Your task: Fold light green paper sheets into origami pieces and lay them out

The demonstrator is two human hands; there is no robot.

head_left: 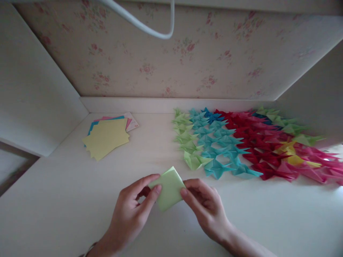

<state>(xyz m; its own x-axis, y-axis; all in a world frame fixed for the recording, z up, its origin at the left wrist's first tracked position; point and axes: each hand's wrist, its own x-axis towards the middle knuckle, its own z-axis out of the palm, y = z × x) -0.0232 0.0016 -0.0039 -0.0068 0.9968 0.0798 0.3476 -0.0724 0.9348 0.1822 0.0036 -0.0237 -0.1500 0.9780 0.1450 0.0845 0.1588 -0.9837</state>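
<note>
A light green piece of folded paper [170, 190], roughly square with one corner pointing away from me, is held just above the white table. My left hand [135, 203] pinches its left corner between thumb and fingers. At the right corner my right hand [206, 205] grips the same paper, thumb on top and index finger behind. The remaining fingers of both hands are curled and partly hidden. Nearest beyond the paper stands a light green folded paper crane [193, 160], at the front of a row of similar ones.
Rows of turquoise paper cranes [217, 168], red paper cranes [264, 169] and pink ones fill the right side. A stack of coloured paper sheets [108, 137], yellow on top, lies at the back left. A white cable [139, 25] hangs before the flowered wall [160, 71].
</note>
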